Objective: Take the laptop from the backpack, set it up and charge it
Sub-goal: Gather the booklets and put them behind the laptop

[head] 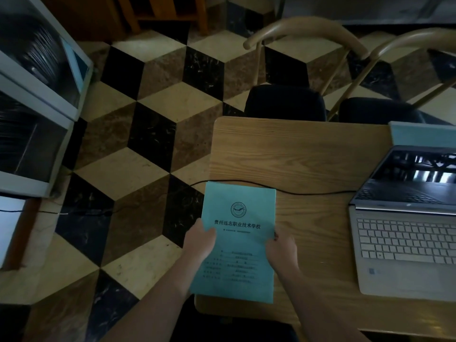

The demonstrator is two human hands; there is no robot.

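Observation:
A silver laptop [404,228] stands open on the right of the wooden table [296,159], its screen dark with reflections. A black cable [308,193] runs from its left side across the table and down to the floor. I hold a teal booklet [240,213] with printed characters over the table's left edge. My left hand [201,240] grips its left edge with the thumb on the cover. My right hand [281,250] grips its right edge. No backpack is visible.
A second teal booklet [419,134] lies behind the laptop. Two chairs [286,102] with black seats and curved wooden backs stand at the table's far side. A white cabinet [37,107] stands at the left on the cube-patterned tile floor.

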